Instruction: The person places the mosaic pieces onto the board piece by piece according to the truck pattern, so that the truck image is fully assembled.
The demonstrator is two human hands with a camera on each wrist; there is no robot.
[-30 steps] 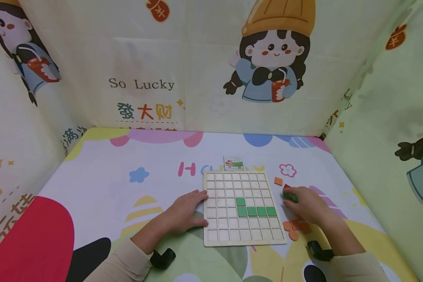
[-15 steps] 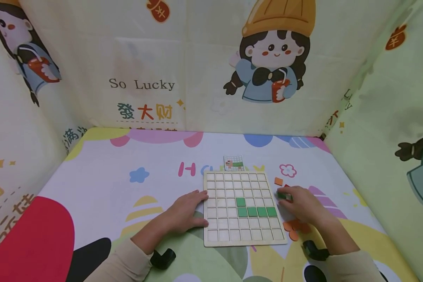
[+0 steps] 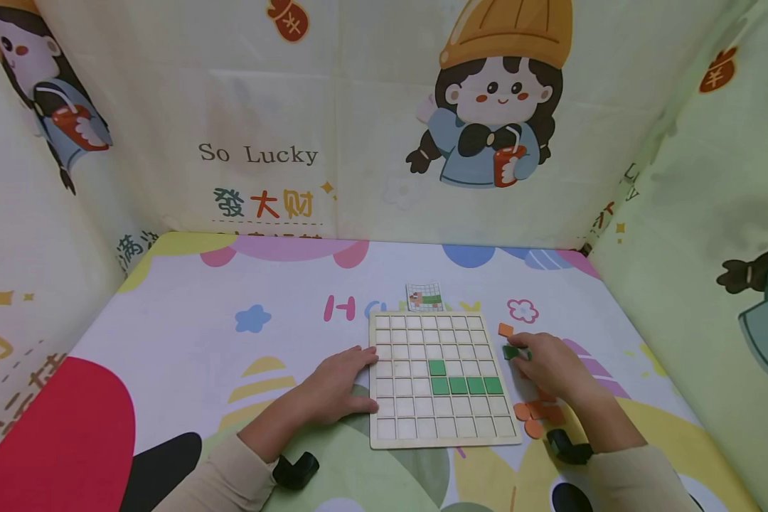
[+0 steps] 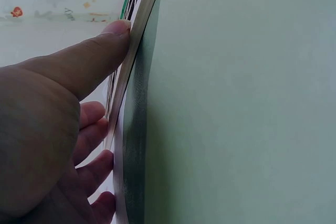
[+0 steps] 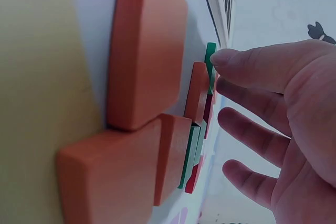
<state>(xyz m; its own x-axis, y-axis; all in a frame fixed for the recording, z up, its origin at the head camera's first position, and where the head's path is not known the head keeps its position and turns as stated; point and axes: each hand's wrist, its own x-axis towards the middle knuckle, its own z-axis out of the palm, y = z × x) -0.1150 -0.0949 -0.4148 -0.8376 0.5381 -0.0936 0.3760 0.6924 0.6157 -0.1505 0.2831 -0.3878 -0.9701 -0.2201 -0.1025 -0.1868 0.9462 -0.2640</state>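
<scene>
A pale wooden grid board (image 3: 384, 428) lies on the table, with several green square tiles (image 3: 459, 385) set in its cells. My left hand (image 3: 333, 384) rests at the board's left edge, and in the left wrist view the thumb (image 4: 97, 56) lies against that edge with the fingers spread below. Just right of the board my right hand (image 3: 553, 363) has thumb and forefinger at a loose green tile (image 3: 510, 352), pinching it low over the table. More green shows between those fingers. The right wrist view shows the other fingers (image 5: 252, 135) held apart.
Orange pieces (image 3: 534, 429), some round, lie near the board's lower right corner. A lone orange square (image 3: 505, 330) sits beyond the right hand. Red pieces (image 5: 194, 177) show among the tiles. A small picture card (image 3: 424, 297) lies behind the board. Printed cloth walls (image 3: 371, 128) surround the table.
My right hand has shifted left toward the board, then slightly back and away from me. One green tile now lies nearer the board's edge. The left hand has stayed put.
</scene>
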